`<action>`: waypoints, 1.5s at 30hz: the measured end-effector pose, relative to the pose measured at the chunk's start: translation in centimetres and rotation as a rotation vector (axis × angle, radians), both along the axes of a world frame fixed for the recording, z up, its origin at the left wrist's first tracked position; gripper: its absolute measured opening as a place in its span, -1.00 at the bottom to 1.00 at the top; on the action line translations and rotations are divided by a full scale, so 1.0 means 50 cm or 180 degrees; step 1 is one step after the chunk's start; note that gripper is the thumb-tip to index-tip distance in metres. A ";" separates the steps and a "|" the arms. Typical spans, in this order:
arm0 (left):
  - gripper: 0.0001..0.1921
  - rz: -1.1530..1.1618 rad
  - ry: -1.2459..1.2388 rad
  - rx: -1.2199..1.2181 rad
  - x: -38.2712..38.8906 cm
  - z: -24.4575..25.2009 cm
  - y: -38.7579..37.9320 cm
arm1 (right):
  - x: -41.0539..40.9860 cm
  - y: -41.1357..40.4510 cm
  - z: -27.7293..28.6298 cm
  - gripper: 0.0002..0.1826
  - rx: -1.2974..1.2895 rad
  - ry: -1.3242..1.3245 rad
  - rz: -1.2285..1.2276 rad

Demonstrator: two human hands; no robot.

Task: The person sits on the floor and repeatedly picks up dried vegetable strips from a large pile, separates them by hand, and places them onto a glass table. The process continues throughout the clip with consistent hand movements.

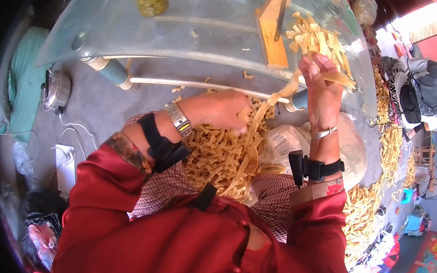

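Observation:
My right hand (318,71) is raised at the right edge of a glass table. It pinches a flat straw-coloured braided band (254,123), which trails down into the heap of band (218,156) between my knees. A loose strip (339,79) sticks out past the right fingers. My left hand (230,111) is curled above the heap, close beside the hanging band. A tan bit shows at its fingertips, but its grip is partly hidden. Just beyond my right hand, a bundle of pale flat strips (317,36) lies on the glass.
The glass tabletop (208,31) curves ahead, bearing a wooden block with a metal blade (273,32) and a round container (152,2). Clear plastic (286,142) lies right of the heap. More braid (361,209) covers the floor rightward. A seated person (426,85) is farther right; a cord (78,130) runs left.

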State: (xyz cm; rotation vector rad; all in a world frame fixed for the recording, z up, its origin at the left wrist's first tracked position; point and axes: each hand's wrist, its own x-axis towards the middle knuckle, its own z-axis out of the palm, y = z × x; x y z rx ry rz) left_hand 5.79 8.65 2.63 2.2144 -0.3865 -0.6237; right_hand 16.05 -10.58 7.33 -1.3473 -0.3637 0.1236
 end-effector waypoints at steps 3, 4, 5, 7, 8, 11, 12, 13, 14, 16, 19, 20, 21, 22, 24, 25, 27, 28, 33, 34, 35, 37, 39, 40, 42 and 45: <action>-0.64 -0.0375 -0.0032 0.0364 -0.027 -0.035 0.008 | -0.056 0.006 0.007 -0.74 0.0214 0.0105 0.0366; -0.64 -0.0414 -0.0512 0.0243 -0.044 -0.063 0.009 | -0.081 0.012 0.011 -0.76 0.0145 0.0202 0.0393; -0.64 -0.0445 -0.0992 0.0119 -0.058 -0.085 0.013 | -0.103 0.018 0.019 -0.76 0.0098 0.0293 0.0548; -0.68 0.0284 0.0906 -0.0960 -0.037 -0.017 -0.026 | -0.128 0.020 0.022 -0.75 -0.0014 0.0475 0.0759; -0.69 0.1206 0.1704 -0.2134 -0.047 0.007 -0.038 | -0.139 0.027 0.007 -0.73 0.0031 0.0519 0.0658; -0.66 0.1725 0.1987 -0.4244 -0.036 -0.009 -0.049 | -0.169 0.032 -0.017 -0.71 -0.0004 0.0850 0.1162; -0.64 0.1544 0.2008 -0.4557 -0.035 -0.012 -0.048 | -0.185 0.041 -0.018 -0.67 -0.0034 0.0971 0.1100; -0.63 0.1385 0.1915 -0.4508 -0.034 -0.013 -0.046 | -0.189 0.038 -0.021 -0.66 0.0035 0.1035 0.1194; -0.61 0.1228 0.1820 -0.4458 -0.032 -0.011 -0.043 | -0.192 0.035 -0.025 -0.66 0.0106 0.1099 0.1289; -0.62 0.1165 0.1903 -0.4694 -0.034 -0.012 -0.038 | -0.200 0.036 -0.024 -0.64 0.0053 0.1270 0.1398; -0.57 0.1826 0.1932 -0.4035 -0.029 0.025 -0.038 | -0.203 0.030 -0.041 -0.64 -0.0054 0.1453 0.1449; -0.60 0.1681 0.1656 -0.3909 -0.023 0.005 -0.035 | -0.204 0.028 -0.043 -0.64 -0.0085 0.1455 0.1406; -0.64 0.1552 0.1371 -0.3783 -0.021 -0.003 -0.035 | -0.205 0.026 -0.042 -0.63 -0.0120 0.1452 0.1368; -0.70 0.1653 0.1298 -0.3748 -0.019 -0.007 -0.036 | -0.206 0.024 -0.041 -0.63 -0.0154 0.1449 0.1330; -0.77 0.1572 0.1241 -0.3568 -0.016 -0.008 -0.030 | -0.204 0.026 -0.042 -0.65 -0.0221 0.0997 0.0495; -0.79 0.1391 0.1255 -0.3425 -0.014 -0.005 -0.020 | -0.202 0.027 -0.044 -0.66 -0.0257 0.0769 0.0080; -0.83 0.1141 0.1340 -0.3218 -0.013 0.007 -0.020 | -0.195 0.023 -0.057 -0.64 -0.0751 -0.0308 -0.0446; -0.85 0.1071 0.1409 -0.3152 -0.014 0.015 -0.028 | -0.187 0.027 -0.072 -0.64 -0.0883 -0.1014 -0.0718; -0.89 0.0652 0.1289 -0.2794 -0.030 0.057 -0.040 | -0.205 0.031 -0.032 -0.66 -0.0497 0.0538 -0.0160; -0.90 0.0439 0.0966 -0.2552 -0.027 0.061 -0.035 | -0.201 0.029 -0.050 -0.61 -0.0579 0.0551 -0.0206; -0.90 0.0227 0.0646 -0.2305 -0.026 0.064 -0.033 | -0.191 0.025 -0.066 -0.60 -0.0758 0.0331 -0.0194; -0.90 0.0329 -0.1687 -0.1378 -0.027 0.054 -0.047 | -0.175 0.026 -0.080 -0.57 -0.1131 -0.0089 -0.0191; -0.88 0.0396 -0.3051 -0.0933 -0.026 0.047 -0.063 | -0.168 0.020 -0.067 -0.45 -0.1410 0.0235 -0.0055; -0.87 0.0459 -0.3280 -0.0979 -0.031 0.048 -0.065 | -0.170 0.016 -0.053 -0.39 -0.1552 0.0532 0.0174; -0.85 0.0540 -0.3504 -0.1024 -0.035 0.049 -0.068 | -0.181 0.015 -0.023 -0.17 -0.1594 0.1012 0.0688; -0.84 0.0527 -0.3296 -0.0858 -0.037 0.046 -0.065 | -0.188 0.007 -0.018 -0.16 -0.1475 0.0875 0.0853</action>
